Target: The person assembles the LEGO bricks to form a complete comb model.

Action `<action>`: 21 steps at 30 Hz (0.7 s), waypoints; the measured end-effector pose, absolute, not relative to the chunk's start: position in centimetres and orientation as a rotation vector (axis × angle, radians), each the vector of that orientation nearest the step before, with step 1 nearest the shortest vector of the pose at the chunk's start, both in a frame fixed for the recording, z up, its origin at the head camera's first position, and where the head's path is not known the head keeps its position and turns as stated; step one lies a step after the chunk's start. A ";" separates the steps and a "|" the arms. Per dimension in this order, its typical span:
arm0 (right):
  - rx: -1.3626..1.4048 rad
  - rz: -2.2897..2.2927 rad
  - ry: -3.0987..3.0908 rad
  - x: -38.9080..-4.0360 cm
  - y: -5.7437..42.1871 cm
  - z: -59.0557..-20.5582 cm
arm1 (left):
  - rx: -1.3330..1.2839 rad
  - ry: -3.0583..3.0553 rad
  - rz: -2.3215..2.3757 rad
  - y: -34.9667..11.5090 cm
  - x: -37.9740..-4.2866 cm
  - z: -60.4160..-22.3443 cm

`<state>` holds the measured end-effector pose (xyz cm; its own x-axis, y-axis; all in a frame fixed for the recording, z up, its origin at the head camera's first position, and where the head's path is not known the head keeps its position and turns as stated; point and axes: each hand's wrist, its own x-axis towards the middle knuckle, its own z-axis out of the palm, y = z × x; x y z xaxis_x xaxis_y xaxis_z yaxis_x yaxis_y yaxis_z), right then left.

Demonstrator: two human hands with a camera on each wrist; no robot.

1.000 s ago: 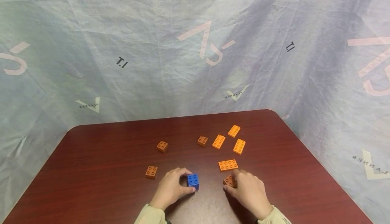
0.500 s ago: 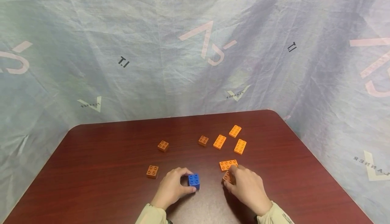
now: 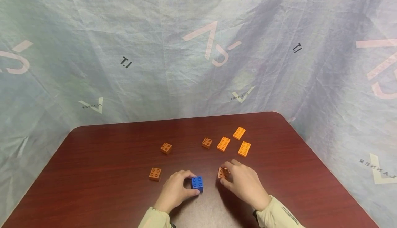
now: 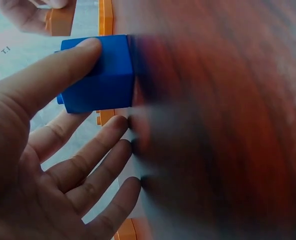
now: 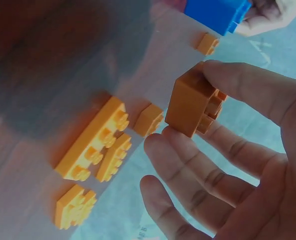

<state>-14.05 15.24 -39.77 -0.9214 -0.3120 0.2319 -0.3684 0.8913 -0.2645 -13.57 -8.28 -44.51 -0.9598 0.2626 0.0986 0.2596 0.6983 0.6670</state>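
My left hand (image 3: 175,190) pinches a blue two-by-two toy brick (image 3: 197,184) between thumb and forefinger. In the left wrist view that blue brick (image 4: 100,75) stands on the table, its studs facing up in the head view. To its right, my right hand (image 3: 245,184) grips a brown-orange two-by-two brick (image 3: 221,173), partly covered by the fingers. The right wrist view shows this brown brick (image 5: 193,102) raised off the table, thumb on one side and fingers on the other. A gap separates the two held bricks.
Beyond the hands lie brown bricks (image 3: 155,174) and flat orange two-by-four bricks (image 3: 244,149) on the dark red table (image 3: 102,166). Another orange flat brick (image 5: 92,142), near the right hand, is hidden behind it in the head view. A grey printed cloth (image 3: 155,66) hangs around the table.
My right hand has lifted the brown brick and carried it left and slightly away, now covering the nearest orange flat brick. The left hand keeps its place with the blue brick.
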 end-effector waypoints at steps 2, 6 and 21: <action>0.547 0.464 -2.881 -14.2 14.9 -39.5 | 0.451 2.899 1.132 -8.3 -13.6 -44.5; 0.600 0.479 -2.879 -14.3 14.4 -39.0 | 0.450 2.898 1.134 -8.3 -13.5 -44.5; 0.812 0.566 -2.855 -14.7 13.0 -38.2 | 0.466 2.887 1.139 -8.4 -13.7 -44.3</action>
